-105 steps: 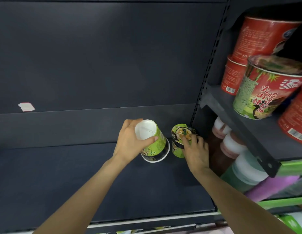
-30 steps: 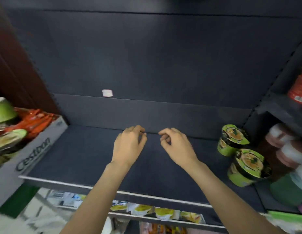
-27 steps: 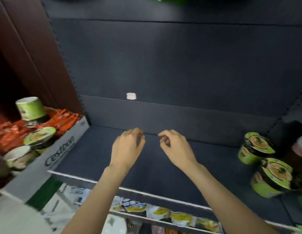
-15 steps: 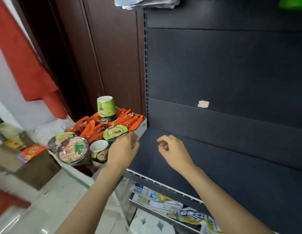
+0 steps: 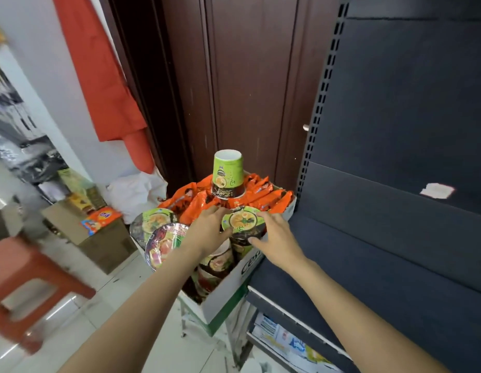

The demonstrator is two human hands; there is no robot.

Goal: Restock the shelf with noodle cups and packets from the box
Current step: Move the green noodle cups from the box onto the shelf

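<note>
Head view, downward (close) over box [image 5: 231, 289]

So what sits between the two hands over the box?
In the head view, a green-lidded noodle cup sits between the left hand and right hand.

The left hand [image 5: 209, 230] covers part of the noodle cups beneath it. The box [image 5: 228, 289] shows print cut to "Ces" behind the right hand [image 5: 277, 238]. The red stool [image 5: 21, 275] is blurred and cropped at the left edge.
</note>
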